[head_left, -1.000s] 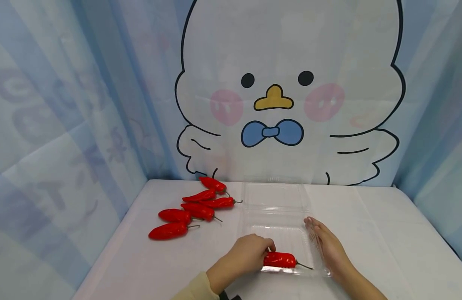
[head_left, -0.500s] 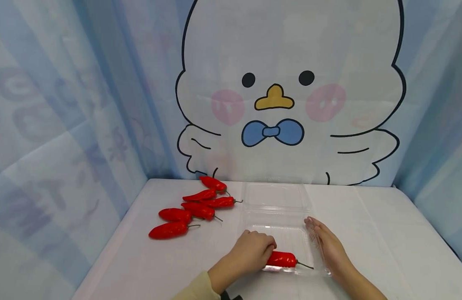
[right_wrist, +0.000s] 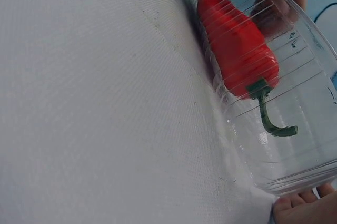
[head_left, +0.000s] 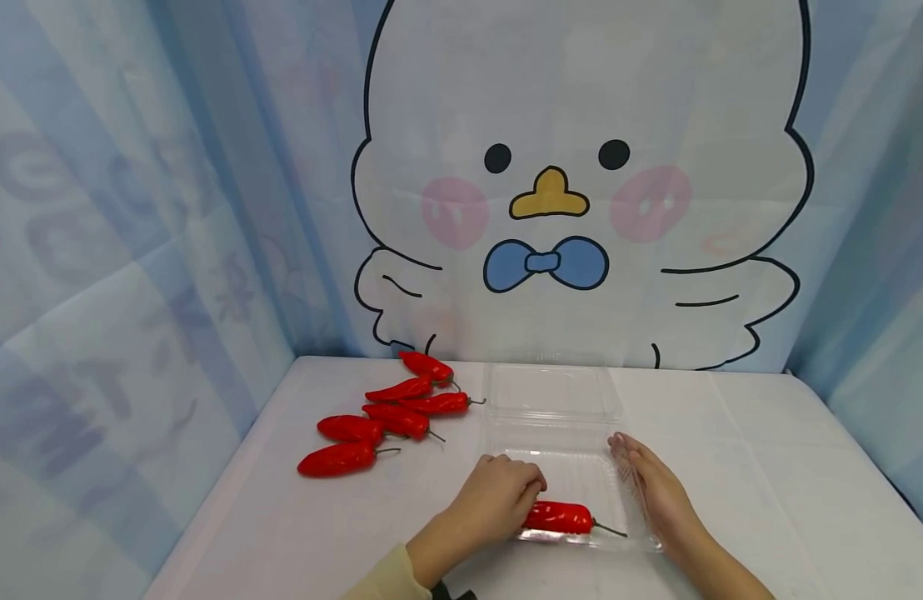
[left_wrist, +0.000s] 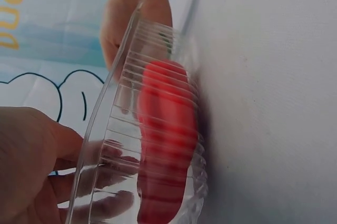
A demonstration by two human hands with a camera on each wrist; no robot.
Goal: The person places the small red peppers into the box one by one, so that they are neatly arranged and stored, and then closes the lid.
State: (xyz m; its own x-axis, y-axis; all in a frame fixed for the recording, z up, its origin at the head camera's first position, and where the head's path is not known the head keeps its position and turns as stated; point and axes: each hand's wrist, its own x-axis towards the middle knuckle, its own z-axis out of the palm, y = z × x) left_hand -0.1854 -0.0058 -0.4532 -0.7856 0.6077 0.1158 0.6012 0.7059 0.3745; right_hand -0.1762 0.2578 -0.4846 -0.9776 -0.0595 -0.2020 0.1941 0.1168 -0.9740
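One red chili pepper (head_left: 559, 517) lies along the near side of a clear plastic clamshell box (head_left: 574, 467), its green stem (right_wrist: 263, 108) pointing right. My left hand (head_left: 495, 500) reaches over the box's rim at the pepper's left end, covering its tip in the head view. Through the ribbed wall in the left wrist view, the loose, spread fingers (left_wrist: 113, 174) show beside the pepper. My right hand (head_left: 660, 492) rests against the outside of the box's right wall, fingers fairly straight. The box's lid (head_left: 547, 390) lies folded back, away from me.
Several more red chili peppers (head_left: 337, 459) lie loosely grouped on the white-covered table (head_left: 266, 533), left of the box. Behind the table hangs a curtain (head_left: 581, 325) with a cartoon bird; blue curtains flank both sides.
My left hand has risen slightly and drawn a little left over the pepper, its fingers looser. The right hand, the box and the other peppers stay in place.
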